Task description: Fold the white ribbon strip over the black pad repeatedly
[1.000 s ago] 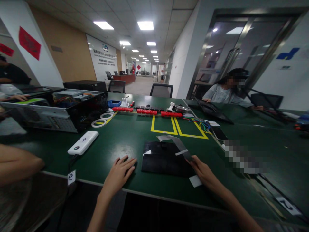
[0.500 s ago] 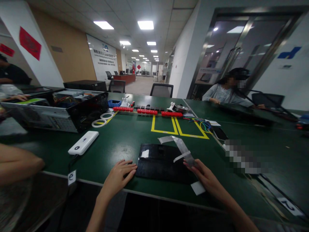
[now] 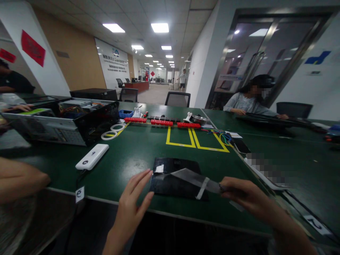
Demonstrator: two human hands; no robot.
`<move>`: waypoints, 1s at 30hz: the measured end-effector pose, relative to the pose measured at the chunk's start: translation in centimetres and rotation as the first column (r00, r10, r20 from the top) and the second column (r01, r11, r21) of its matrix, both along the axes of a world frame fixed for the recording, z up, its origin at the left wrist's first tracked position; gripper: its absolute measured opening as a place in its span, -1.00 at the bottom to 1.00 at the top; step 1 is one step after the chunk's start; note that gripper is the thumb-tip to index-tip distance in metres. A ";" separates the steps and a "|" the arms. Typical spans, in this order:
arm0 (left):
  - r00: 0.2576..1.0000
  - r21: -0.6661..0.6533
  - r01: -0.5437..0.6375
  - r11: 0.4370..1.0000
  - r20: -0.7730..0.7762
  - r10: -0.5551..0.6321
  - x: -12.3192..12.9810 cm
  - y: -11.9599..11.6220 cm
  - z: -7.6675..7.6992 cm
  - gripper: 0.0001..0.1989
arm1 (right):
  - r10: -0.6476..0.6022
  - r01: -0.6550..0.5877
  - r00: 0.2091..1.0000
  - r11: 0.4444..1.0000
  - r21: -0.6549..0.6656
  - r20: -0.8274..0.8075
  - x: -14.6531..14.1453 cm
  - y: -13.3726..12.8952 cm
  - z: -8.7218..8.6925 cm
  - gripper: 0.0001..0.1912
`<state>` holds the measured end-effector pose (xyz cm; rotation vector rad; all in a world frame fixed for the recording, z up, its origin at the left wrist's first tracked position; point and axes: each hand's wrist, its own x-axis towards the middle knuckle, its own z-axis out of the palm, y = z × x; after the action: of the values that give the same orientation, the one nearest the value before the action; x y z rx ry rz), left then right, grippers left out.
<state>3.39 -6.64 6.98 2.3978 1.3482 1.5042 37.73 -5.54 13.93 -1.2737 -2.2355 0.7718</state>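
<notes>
black panel [image 3: 174, 187]: lower centre of frame, on the green table [image 3: 138, 141]
left hand [image 3: 132, 200]: by its left edge, fingers together, thumb apart
right hand [image 3: 243, 191]: fingers pinched on the grey strip [image 3: 188, 176]
change: strip's dropped lower and straighter, so probably better lined up along the panel now

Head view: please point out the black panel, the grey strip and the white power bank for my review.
Black panel [image 3: 177, 187]: head view, on the bare near part of its upper face.
Grey strip [image 3: 193, 178]: head view, around the middle of its length.
White power bank [image 3: 91, 157]: head view, on its top face.
</notes>
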 end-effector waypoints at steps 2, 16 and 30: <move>0.998 0.058 -0.019 0.998 -0.057 0.022 1.0 -1.3 1.0 -0.51 | 0.089 -0.089 0.995 0.996 -0.012 0.039 -1.0 -0.6 0.0 -0.71; 0.980 -0.331 0.056 0.942 0.201 0.012 3.7 0.8 -0.1 -0.86 | 0.122 -0.119 0.993 0.973 -0.195 0.000 -4.5 0.5 -0.4 -0.72; 0.997 -0.451 -0.074 0.889 -0.007 0.079 4.4 6.2 -3.9 -0.83 | 0.057 -0.042 0.995 0.984 -0.170 0.083 -4.8 6.5 -5.8 -0.76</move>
<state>7.78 -0.40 3.11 2.0604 1.5943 1.0584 32.90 0.94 8.17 -1.3577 -2.3198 0.9589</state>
